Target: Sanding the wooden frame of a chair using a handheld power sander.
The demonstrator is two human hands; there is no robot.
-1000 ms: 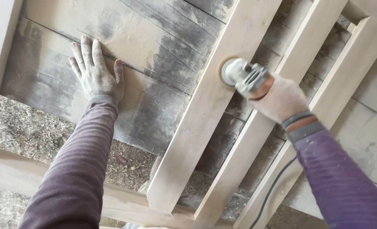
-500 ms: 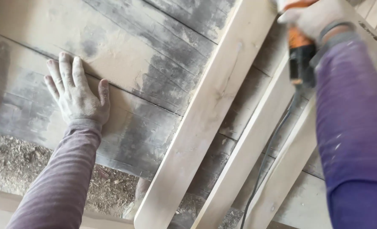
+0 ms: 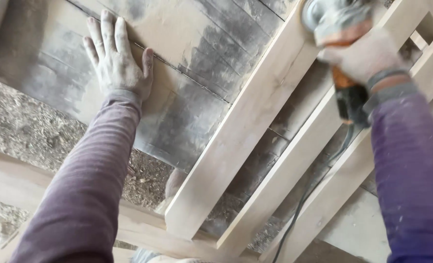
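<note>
My left hand [image 3: 119, 56] lies flat, fingers spread, on the dusty grey tabletop boards [image 3: 192, 78]. My right hand [image 3: 360, 53] grips an orange and black angle grinder [image 3: 340, 36], its disc end pressed at the upper part of a pale wooden plank [image 3: 240, 131] that runs diagonally across the boards. The grinder and hand are blurred. Its black cord [image 3: 314, 190] trails down between the planks.
Two more pale planks [image 3: 294, 165] [image 3: 343, 190] lie parallel to the first, right of it. Sawdust [image 3: 16, 131] covers the ground at the left. A pale wooden rail [image 3: 133, 224] crosses the bottom of the view.
My right hand has brought the grinder back down the plank toward me, from the top edge into view. My left hand stays flat on the boards.
</note>
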